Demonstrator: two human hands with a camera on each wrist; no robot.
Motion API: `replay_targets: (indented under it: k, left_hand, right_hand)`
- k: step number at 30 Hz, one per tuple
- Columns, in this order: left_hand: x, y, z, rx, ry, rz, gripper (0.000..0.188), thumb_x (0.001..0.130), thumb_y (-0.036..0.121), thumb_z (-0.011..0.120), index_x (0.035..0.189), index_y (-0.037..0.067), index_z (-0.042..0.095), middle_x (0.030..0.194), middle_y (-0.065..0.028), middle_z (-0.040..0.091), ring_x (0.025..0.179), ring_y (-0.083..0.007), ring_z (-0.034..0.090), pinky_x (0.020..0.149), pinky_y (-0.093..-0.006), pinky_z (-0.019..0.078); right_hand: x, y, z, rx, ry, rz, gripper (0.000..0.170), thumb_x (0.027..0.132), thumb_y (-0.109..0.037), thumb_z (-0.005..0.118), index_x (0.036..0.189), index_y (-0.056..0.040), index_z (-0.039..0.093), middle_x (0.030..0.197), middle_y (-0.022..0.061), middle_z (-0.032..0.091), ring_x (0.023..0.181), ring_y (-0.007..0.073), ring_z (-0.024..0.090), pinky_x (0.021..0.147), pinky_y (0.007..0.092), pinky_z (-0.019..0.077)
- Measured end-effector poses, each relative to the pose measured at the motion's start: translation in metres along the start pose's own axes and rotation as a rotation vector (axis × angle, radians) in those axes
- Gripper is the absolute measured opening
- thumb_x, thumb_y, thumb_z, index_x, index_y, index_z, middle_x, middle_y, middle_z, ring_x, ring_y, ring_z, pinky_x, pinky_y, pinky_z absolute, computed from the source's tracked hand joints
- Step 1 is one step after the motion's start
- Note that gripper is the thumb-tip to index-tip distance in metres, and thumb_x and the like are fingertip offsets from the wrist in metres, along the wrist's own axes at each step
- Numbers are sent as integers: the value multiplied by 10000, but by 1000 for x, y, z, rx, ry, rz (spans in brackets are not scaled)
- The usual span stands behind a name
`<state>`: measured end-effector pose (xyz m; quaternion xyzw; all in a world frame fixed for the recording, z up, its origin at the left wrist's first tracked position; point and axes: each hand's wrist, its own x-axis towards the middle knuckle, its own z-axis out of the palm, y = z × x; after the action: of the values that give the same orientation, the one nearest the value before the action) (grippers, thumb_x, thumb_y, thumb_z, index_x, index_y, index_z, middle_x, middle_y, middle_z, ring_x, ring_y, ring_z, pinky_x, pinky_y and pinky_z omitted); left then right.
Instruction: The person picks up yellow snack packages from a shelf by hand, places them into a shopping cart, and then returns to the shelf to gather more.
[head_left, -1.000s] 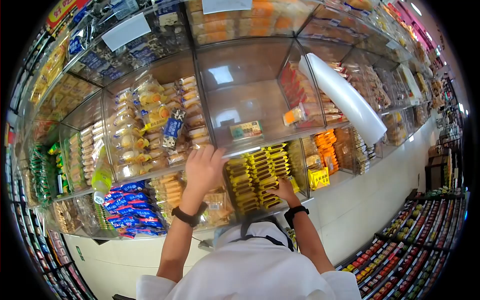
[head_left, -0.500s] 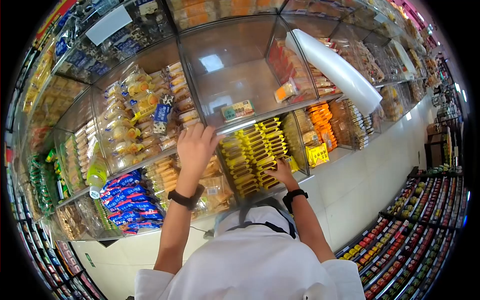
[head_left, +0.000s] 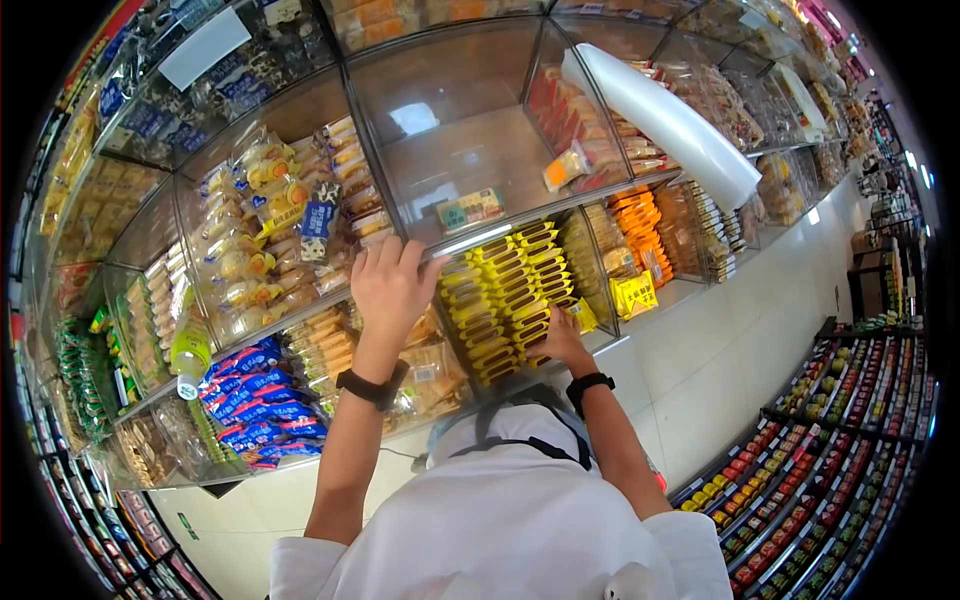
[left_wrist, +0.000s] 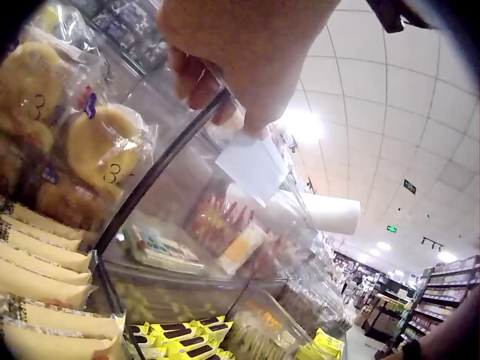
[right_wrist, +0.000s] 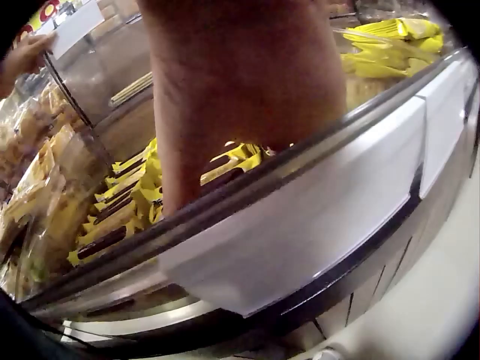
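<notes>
My left hand (head_left: pixel 392 290) holds the front edge of an upper clear bin (head_left: pixel 440 240). In the left wrist view its fingers bend over the panel's top, with the thumb on the outer side by a white card (left_wrist: pixel 253 166). Below and to the right, my right hand (head_left: pixel 562 342) reaches into a lower bin among rows of yellow-wrapped snack packets (head_left: pixel 505 285) with dark middles. The thumb points left over the packets. In the right wrist view the bin's rim (right_wrist: pixel 247 187) hides the fingertips, so I cannot tell whether they pinch a packet.
Blue snack packets (head_left: pixel 262 405) and a green-yellow bottle (head_left: pixel 190 350) are at left. A flat teal-and-cream packet (head_left: pixel 470 210) lies in the upper bin. A roll of plastic bags (head_left: pixel 665 125) slants across the right bins. Shelves (head_left: pixel 800 500) stand behind on the right.
The right hand's fingers have drawn closer together among the yellow packets. My left hand stays on the bin edge while the head view has shifted slightly.
</notes>
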<state>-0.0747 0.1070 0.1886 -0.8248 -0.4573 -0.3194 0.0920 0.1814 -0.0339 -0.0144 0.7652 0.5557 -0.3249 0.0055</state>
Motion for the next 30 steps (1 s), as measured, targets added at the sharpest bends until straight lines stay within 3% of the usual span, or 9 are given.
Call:
replay_targets:
  k: [3,6,9,12,15,21,25,30]
  left_hand:
    - [0,0,1,17,18,3,277,673,343,696,686,105,555,636,-36,477,599,-209,497,505,-313,356]
    - [1,1,3,30,31,6,295,674,361,695,672,106,547,627,-31,473,585,-200,491,495,-309,346]
    - [2,2,4,46,63,-2,318,656,382,695,632,120,516,608,-24,446,581,-194,479,506,-306,345]
    - [2,3,5,59,77,-18,343,642,403,698,610,125,499,597,-20,430,575,-190,472,513,-305,345]
    - [2,4,6,66,84,-26,362,638,424,698,609,125,497,593,-18,424,569,-188,470,512,-304,345]
    - [2,2,8,68,85,-32,347,642,407,708,630,121,511,619,-26,445,578,-192,474,495,-303,345]
    - [0,2,10,78,103,-26,367,634,425,705,621,124,495,605,-19,425,562,-184,464,495,-297,342]
    - [-1,3,7,79,71,-33,344,634,395,718,652,123,508,626,-25,447,588,-190,479,512,-300,357]
  right_hand:
    - [-5,1,5,1,24,-47,1210,442,-455,803,1338,-16,117,1320,213,326,1229,358,298,1011,496,198]
    - [-11,3,0,53,15,-88,1105,497,-466,782,1325,-14,205,1287,226,359,1190,370,346,997,493,232]
    - [-8,22,11,193,199,-179,902,598,-457,728,1268,-1,334,1269,229,379,1153,379,381,978,484,268]
    - [-8,36,9,95,317,-117,706,692,-413,663,1205,7,423,1281,226,367,1166,373,363,967,464,297]
    - [-9,47,11,-319,251,2,628,731,-360,627,1215,-21,414,1311,218,327,1175,367,344,953,460,316]
    - [5,36,7,-228,137,224,704,693,-312,658,1272,-71,336,1332,181,283,1150,383,354,920,476,350]
    - [13,26,-1,-371,40,238,704,713,-280,632,1314,-127,299,1365,188,248,1123,374,374,893,472,348]
    - [18,32,11,-644,121,151,535,822,-201,473,1326,-157,299,1332,183,322,1078,344,407,879,453,328]
